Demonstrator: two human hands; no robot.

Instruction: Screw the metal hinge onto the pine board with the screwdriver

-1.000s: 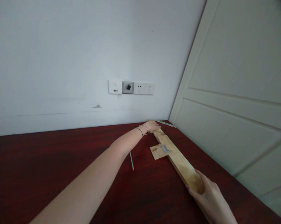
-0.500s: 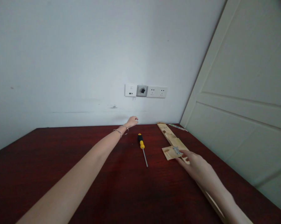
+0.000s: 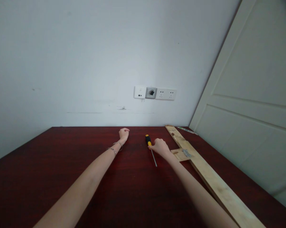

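Note:
My right hand (image 3: 160, 147) is at the screwdriver (image 3: 148, 140), its thumb and fingers pinching the yellow lower end of the black-and-yellow handle. The screwdriver lies on the dark red table, its metal shank pointing toward me. My left hand (image 3: 124, 134) rests closed near the back of the table, bracelets on its wrist; whatever its curled fingers may hold is hidden. Right of my right wrist, a small flat piece of wood (image 3: 181, 155) with a grey metal hinge (image 3: 187, 153) lies against a long wooden board (image 3: 209, 167).
The dark red tabletop (image 3: 97, 202) meets a white wall bearing socket plates (image 3: 166, 94). A thin patterned strip (image 3: 187, 130) lies in the back right corner. A pale panelled door or panel (image 3: 257, 126) bounds the right side.
My right hand has left the small wood piece and moved left to the screwdriver handle. My left hand has drawn back a little to the left. The view has shifted slightly.

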